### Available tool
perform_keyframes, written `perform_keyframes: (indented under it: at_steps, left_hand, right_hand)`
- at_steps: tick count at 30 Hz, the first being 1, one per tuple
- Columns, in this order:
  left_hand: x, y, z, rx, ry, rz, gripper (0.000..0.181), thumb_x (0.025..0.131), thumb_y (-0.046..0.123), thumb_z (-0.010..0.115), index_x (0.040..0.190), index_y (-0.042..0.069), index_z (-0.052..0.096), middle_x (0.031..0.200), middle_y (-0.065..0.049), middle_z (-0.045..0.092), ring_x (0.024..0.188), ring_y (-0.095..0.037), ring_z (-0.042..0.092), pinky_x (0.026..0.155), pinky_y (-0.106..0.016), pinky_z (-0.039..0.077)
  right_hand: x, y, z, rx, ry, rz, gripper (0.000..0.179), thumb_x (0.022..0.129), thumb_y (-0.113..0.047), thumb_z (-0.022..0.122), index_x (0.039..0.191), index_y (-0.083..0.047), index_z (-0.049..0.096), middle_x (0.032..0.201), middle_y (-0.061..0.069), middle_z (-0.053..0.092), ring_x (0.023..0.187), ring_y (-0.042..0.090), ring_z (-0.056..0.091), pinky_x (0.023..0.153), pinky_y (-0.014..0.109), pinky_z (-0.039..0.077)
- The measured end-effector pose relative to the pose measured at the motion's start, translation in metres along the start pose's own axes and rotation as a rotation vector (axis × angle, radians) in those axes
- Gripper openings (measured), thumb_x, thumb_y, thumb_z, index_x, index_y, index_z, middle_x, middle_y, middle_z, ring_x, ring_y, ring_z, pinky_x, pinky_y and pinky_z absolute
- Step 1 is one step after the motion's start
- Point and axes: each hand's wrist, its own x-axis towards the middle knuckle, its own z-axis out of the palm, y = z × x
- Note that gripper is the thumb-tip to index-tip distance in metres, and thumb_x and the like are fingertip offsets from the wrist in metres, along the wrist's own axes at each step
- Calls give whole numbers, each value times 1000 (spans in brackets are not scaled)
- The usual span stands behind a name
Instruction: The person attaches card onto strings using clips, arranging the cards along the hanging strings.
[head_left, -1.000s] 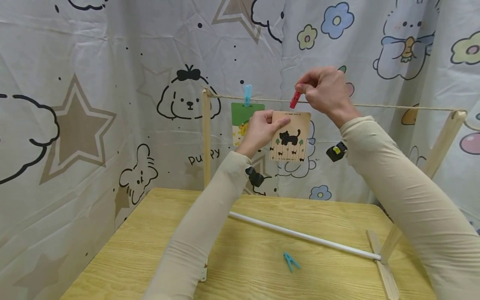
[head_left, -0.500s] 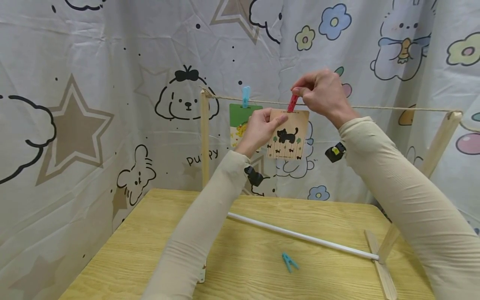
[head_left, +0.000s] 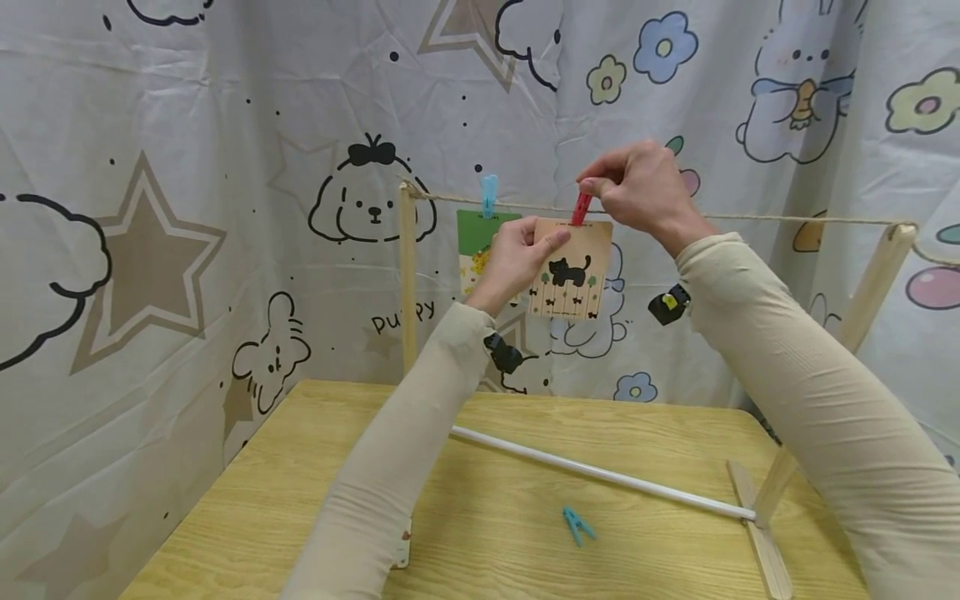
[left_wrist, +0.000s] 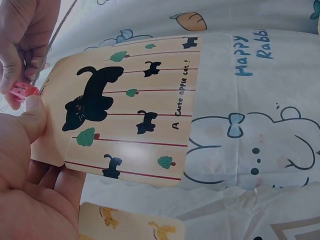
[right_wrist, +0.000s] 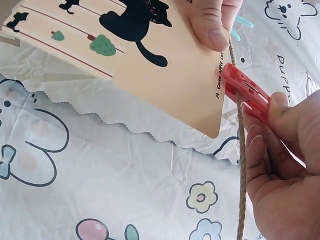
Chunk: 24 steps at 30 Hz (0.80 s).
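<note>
My left hand pinches the upper left of a beige card printed with a black cat, thumb in front and fingers behind. Between thumb and fingers of my right hand is a red clothespin. In the right wrist view the tip of this clothespin sits over the card's top edge, with the twine passing through its jaws. Left of the beige card, a green and yellow card hangs from the twine by a light blue clothespin, partly hidden behind my left hand.
The twine runs between two wooden posts, the right one behind my right sleeve. A white rod crosses low over the wooden table. A blue clothespin lies there, and another card shows beside my left sleeve.
The red clothespin has come down from above the beige card onto its top edge at the twine. My left hand keeps its pinch on the card.
</note>
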Motion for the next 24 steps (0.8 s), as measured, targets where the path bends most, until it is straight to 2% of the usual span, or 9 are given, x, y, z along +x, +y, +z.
perform_keyframes:
  at_steps: [3, 8, 13, 15, 21, 24]
  left_hand:
    - [0, 0, -1, 2, -4, 15, 31, 99, 41, 68, 94, 11, 70, 69, 0, 60, 52, -11, 39, 49, -26, 32]
    - [1, 0, -2, -8, -11, 15, 31, 98, 42, 69, 100, 11, 73, 84, -2, 74, 57, -10, 49, 51, -25, 36]
    - [1, 1, -2, 2, 1, 10, 30, 97, 42, 70, 96, 12, 71, 85, -1, 74, 60, -10, 50, 52, -25, 36]
    - [0, 1, -3, 12, 2, 15, 30, 97, 41, 70, 94, 11, 70, 82, -1, 72, 60, -11, 48, 53, -26, 34]
    - [-4, 1, -6, 61, -6, 25, 25, 98, 38, 72, 98, 13, 71, 87, 0, 74, 65, -12, 55, 57, -27, 40]
    - [-6, 2, -7, 109, 7, 31, 22, 98, 38, 73, 100, 17, 71, 86, 5, 75, 66, -11, 57, 57, -26, 41]
  right_hand:
    - [0, 0, 1, -6, -10, 0, 25, 104, -25, 63, 112, -9, 80, 101, 11, 75, 78, 24, 56, 62, 33, 44]
    - [1, 0, 0, 9, -32, 14, 29, 103, -28, 62, 117, -9, 79, 106, 12, 75, 83, 24, 57, 67, 34, 45]
    - [1, 0, -1, 32, -61, 46, 37, 102, -37, 61, 124, -12, 77, 113, 12, 75, 93, 24, 60, 76, 36, 47]
    - [1, 0, -1, 35, -67, 50, 39, 102, -40, 61, 124, -12, 77, 114, 12, 75, 94, 24, 61, 77, 37, 48]
    - [1, 3, 0, 34, -86, 46, 41, 103, -40, 59, 127, -11, 75, 115, 12, 75, 94, 25, 60, 78, 38, 48]
    - [1, 4, -1, 39, -85, 51, 42, 102, -41, 59, 127, -11, 75, 116, 12, 75, 95, 25, 60, 78, 38, 47]
